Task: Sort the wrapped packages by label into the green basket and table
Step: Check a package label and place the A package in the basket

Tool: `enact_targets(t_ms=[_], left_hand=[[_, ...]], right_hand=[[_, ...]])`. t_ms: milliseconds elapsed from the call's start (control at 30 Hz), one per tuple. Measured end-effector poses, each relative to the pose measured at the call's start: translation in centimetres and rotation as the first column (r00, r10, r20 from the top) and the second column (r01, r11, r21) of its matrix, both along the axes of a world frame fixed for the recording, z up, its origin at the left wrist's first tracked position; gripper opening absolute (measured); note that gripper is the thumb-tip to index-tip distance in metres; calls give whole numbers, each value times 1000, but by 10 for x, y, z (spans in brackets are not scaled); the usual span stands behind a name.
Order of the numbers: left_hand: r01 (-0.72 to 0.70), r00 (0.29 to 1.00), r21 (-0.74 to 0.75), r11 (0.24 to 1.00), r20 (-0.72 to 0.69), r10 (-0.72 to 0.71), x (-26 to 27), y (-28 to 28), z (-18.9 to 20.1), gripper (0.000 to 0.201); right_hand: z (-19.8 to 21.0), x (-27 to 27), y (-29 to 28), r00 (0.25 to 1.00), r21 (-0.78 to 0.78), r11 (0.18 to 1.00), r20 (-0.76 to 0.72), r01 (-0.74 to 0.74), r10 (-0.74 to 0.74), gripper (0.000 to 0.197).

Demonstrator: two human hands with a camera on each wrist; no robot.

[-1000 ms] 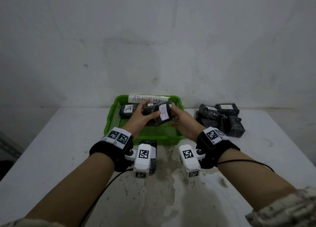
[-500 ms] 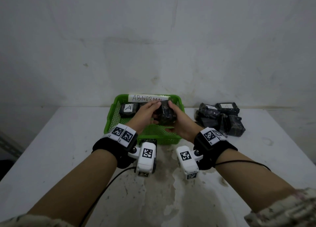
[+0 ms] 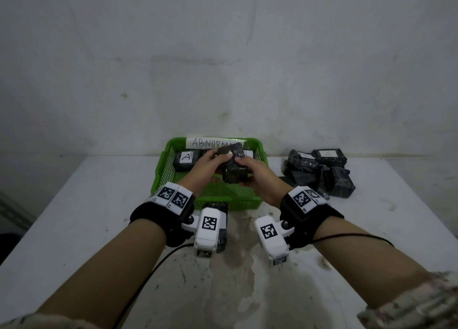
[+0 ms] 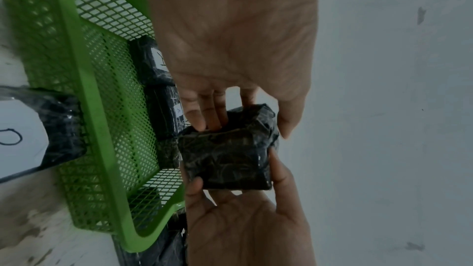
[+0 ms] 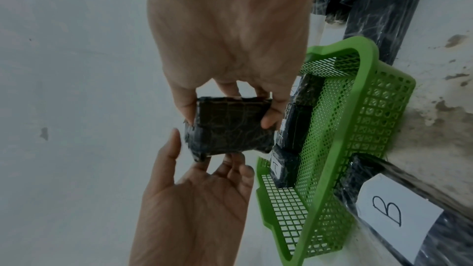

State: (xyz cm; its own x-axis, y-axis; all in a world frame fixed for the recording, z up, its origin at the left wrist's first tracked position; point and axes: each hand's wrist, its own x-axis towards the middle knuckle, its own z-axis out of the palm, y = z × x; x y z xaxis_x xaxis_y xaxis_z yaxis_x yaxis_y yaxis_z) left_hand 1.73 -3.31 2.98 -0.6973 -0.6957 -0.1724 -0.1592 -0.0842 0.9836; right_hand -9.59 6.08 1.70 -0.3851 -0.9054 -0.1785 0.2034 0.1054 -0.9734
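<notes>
Both hands, left (image 3: 207,165) and right (image 3: 257,174), grip one black package (image 3: 233,166) (no label showing) above the green basket (image 3: 163,172).

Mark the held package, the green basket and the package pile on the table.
held package (image 3: 234,172), head view, its dark front face.
green basket (image 3: 158,177), head view, its left mesh wall.
package pile (image 3: 340,182), head view, nearest package's wrapped face.

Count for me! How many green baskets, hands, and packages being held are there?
green basket: 1
hands: 2, the left hand and the right hand
wrapped package held by both hands: 1
Total: 4
The pile of packages overlaps too much to count.
</notes>
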Motion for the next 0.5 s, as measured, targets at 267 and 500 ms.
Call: enact_targets(t_ms=[267,500], left_hand=[[-45,992,-141,989,108,60,4,-7,-8,34],[-91,990,-74,993,105,99,-2,-7,-13,83]], right_hand=[[-4,0,1,997,54,996,-27,-64,66,33],[-3,3,-1,993,108,994,-106,-33,45,31]])
